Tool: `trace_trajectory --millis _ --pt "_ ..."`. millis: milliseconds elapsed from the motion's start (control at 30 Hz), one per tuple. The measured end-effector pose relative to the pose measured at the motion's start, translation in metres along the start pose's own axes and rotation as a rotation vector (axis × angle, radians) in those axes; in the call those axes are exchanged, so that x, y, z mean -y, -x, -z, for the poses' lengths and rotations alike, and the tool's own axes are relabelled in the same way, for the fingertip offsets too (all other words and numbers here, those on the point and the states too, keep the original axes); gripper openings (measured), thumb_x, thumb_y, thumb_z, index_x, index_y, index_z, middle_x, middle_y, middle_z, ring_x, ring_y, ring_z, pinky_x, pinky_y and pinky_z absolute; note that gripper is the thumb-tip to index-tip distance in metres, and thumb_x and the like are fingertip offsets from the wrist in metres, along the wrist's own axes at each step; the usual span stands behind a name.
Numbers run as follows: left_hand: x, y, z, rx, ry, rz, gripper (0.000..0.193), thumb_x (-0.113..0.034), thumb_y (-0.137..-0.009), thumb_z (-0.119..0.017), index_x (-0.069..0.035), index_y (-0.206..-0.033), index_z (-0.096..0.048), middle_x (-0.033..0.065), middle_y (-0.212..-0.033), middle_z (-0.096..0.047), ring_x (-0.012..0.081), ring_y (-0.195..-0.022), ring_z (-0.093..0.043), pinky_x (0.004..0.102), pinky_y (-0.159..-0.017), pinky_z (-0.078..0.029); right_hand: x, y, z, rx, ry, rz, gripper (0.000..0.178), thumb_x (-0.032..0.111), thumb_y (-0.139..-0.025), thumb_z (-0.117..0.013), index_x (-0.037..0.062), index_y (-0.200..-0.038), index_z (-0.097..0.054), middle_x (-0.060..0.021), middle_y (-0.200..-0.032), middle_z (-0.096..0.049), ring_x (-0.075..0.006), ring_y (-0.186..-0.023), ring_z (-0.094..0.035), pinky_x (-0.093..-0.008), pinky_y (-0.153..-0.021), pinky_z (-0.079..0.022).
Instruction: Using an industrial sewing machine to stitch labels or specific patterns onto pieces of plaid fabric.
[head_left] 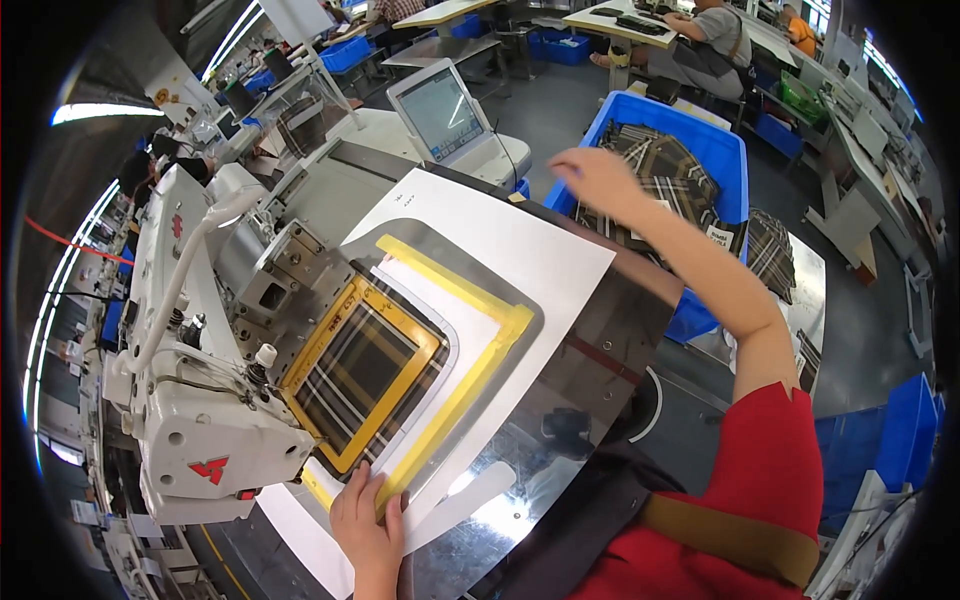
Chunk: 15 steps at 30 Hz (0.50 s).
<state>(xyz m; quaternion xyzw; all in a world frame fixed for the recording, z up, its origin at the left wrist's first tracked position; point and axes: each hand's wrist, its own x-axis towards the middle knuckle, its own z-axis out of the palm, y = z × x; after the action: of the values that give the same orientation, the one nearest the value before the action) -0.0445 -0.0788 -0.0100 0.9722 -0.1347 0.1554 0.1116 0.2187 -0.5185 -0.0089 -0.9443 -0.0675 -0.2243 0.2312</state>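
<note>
My left hand (368, 525) lies with its fingers spread and stretched at the near corner of a yellow clamp frame (425, 345), touching the plaid fabric's edge and the yellow tape there. Under that frame sits a dark plaid fabric piece (365, 365) with brown, black and white stripes. Around it runs a template edged with yellow tape (455, 400), lying on a large white sheet (540, 245). My right hand (600, 182) is raised in the air beside a blue tub (725, 150); its fingers are smeared by motion, and nothing shows in them.
A white sewing machine head (215, 440) stands close at the left. Beyond the sheet is a control screen (437, 108). Plaid pieces (670, 165) fill the blue tub, and more plaid fabric (770, 255) lies right of it. Seated co-workers (715, 45) are at the back.
</note>
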Motion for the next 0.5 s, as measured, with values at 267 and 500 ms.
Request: trace_trajectory --millis 267,500 --pt "-0.001 -0.003 -0.002 -0.014 -0.019 -0.001 0.028 -0.014 -0.077 -0.066 -0.004 -0.103 -0.064 0.0137 -0.119 -0.062 0.0321 -0.104 -0.059 0.0409 -0.089 -0.044 -0.205 0.028 0.019 0.223 0.335 -0.326 0.028 0.021 -0.08 -0.065 0.0097 -0.104 -0.068 -0.0138 -0.103 -0.065 -0.0311 -0.098 -0.063 -0.0426 -0.084 -0.05" --pt "0.0 0.001 0.001 -0.044 -0.01 0.018 0.028 -0.016 -0.077 -0.067 -0.005 -0.103 -0.064 0.0132 -0.119 -0.062 0.0316 -0.105 -0.06 0.0405 -0.089 -0.044 -0.161 0.027 0.037 -0.086 0.478 -0.054 0.02 0.022 -0.088 -0.057 0.0081 -0.091 -0.071 -0.0117 -0.091 -0.066 -0.0319 -0.086 -0.063 -0.0428 -0.076 -0.05"
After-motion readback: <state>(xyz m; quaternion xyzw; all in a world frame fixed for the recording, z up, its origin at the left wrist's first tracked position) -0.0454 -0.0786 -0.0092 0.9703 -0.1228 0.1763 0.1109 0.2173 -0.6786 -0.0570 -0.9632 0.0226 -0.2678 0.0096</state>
